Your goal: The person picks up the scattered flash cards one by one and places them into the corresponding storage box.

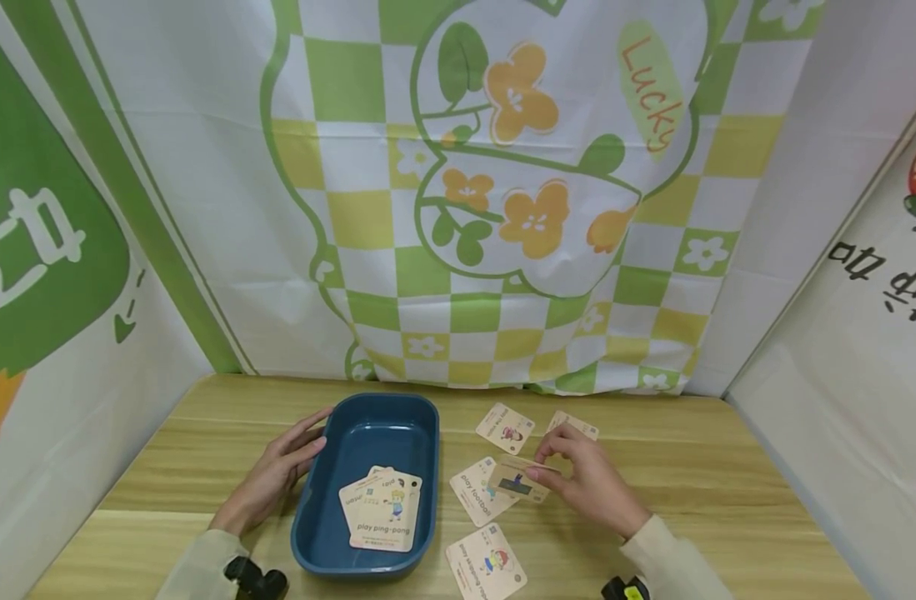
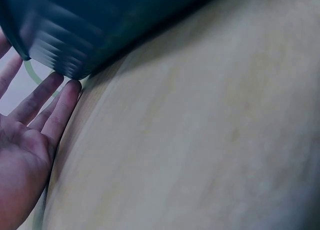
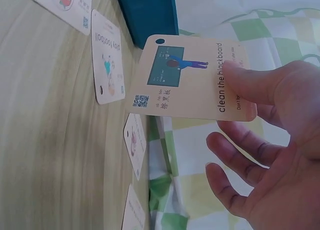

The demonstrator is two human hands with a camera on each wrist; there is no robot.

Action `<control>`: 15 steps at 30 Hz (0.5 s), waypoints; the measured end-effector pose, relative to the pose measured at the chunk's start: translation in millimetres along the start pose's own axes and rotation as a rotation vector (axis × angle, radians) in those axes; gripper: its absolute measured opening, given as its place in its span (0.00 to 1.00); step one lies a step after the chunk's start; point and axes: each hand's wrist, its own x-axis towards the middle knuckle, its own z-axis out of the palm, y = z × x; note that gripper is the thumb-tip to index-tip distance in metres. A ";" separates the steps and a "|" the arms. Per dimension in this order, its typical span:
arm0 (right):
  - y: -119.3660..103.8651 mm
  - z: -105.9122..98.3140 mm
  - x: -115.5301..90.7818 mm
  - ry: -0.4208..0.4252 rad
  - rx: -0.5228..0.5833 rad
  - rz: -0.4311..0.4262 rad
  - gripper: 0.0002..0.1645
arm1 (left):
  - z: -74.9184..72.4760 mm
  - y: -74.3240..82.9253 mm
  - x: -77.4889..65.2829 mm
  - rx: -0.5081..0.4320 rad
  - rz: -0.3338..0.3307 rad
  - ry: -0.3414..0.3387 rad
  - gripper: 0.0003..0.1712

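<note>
My right hand (image 1: 588, 479) pinches a "clean the blackboard" card (image 3: 190, 80) between thumb and fingers, held above the table. In the head view this card (image 1: 519, 482) partly covers a "play football" card (image 1: 476, 492) lying on the wood. My left hand (image 1: 277, 471) rests with extended fingers against the left side of a blue tray (image 1: 307, 500). The left wrist view shows those fingers (image 2: 62, 107) touching the tray's outer wall (image 2: 100, 30). Inside the tray lies a small pile of cards, a "play ping-pong" card (image 1: 386, 517) on top.
A "play skipping rope" card (image 1: 483, 562) lies at the front, right of the tray. Farther back are another picture card (image 1: 505, 428) and a card (image 1: 578, 425) partly hidden by my right hand. A printed curtain (image 1: 503, 333) hangs behind the wooden table (image 1: 690, 467).
</note>
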 end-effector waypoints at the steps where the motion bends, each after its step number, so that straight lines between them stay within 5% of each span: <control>1: -0.6 0.6 1.0 -0.003 0.004 -0.004 0.13 | 0.1 0.0 -0.1 0.002 -0.001 0.001 0.35; 15: -21.2 9.1 17.1 -0.023 0.049 -0.037 0.09 | 0.0 -0.9 0.3 -0.004 -0.004 0.004 0.35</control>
